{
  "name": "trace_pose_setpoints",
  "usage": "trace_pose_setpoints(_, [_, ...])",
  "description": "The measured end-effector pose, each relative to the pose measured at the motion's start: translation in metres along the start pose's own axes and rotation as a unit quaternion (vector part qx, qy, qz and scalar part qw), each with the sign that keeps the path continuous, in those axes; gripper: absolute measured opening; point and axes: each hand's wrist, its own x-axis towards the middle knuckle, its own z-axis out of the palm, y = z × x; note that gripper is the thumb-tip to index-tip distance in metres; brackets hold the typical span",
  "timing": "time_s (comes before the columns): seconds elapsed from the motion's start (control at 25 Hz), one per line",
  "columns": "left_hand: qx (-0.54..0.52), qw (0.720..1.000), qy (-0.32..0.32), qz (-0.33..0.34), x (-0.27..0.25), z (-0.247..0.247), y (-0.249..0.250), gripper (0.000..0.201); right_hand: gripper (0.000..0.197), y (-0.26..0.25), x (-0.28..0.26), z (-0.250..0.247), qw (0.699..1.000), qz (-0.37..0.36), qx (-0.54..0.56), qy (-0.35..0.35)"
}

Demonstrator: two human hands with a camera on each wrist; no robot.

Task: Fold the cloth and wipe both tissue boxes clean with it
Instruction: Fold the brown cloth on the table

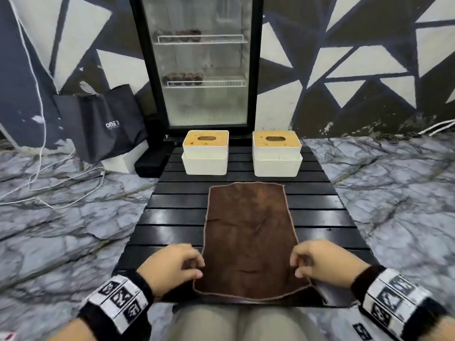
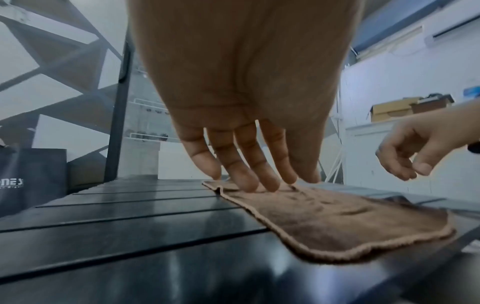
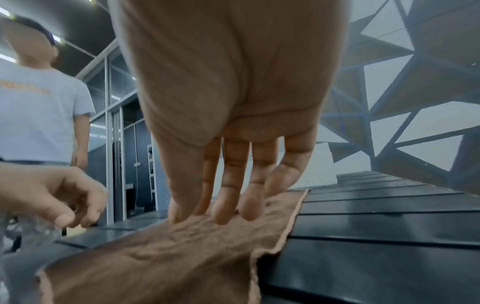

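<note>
A brown cloth [image 1: 248,230] lies flat and unfolded on the black slatted table [image 1: 172,217], its long side running away from me. Two white tissue boxes with stained wooden lids stand side by side at the far end, the left box [image 1: 205,153] and the right box [image 1: 277,153]. My left hand [image 1: 197,267] is at the cloth's near left edge. In the left wrist view its fingertips [image 2: 270,185] touch the cloth [image 2: 350,222]. My right hand [image 1: 298,267] is at the near right edge, and its fingertips [image 3: 223,216] press on the rumpled cloth [image 3: 168,257].
A glass-door fridge [image 1: 202,70] stands right behind the boxes. A black bag [image 1: 108,121] leans on the wall at the left, with white cables [image 1: 49,188] on the marble floor. A bystander [image 3: 39,102] stands to my left. My knees [image 1: 246,323] are under the table's near edge.
</note>
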Motion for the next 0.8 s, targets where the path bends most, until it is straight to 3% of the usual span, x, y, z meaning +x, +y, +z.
trace_pose_setpoints(0.08, [0.021, 0.999, -0.027, -0.020, 0.013, 0.006, 0.002, 0.019, 0.012, 0.003, 0.010, 0.002, 0.999, 0.021, -0.036, -0.018])
trace_pose_setpoints(0.28, [0.035, 0.996, -0.055, -0.054, 0.028, 0.016, -0.003, 0.021, 0.021, 0.004, 0.027, 0.014, 0.996, 0.030, -0.074, -0.050])
trace_pose_setpoints(0.56, [0.076, 0.994, -0.084, -0.005, 0.033, 0.011, 0.001, 0.004, 0.028, 0.013, 0.033, 0.016, 0.997, 0.040, -0.039, -0.047])
trace_pose_setpoints(0.8, [0.077, 0.996, -0.038, 0.009, 0.018, -0.003, 0.004, 0.017, 0.013, 0.013, 0.013, 0.002, 1.000, 0.016, -0.012, 0.008])
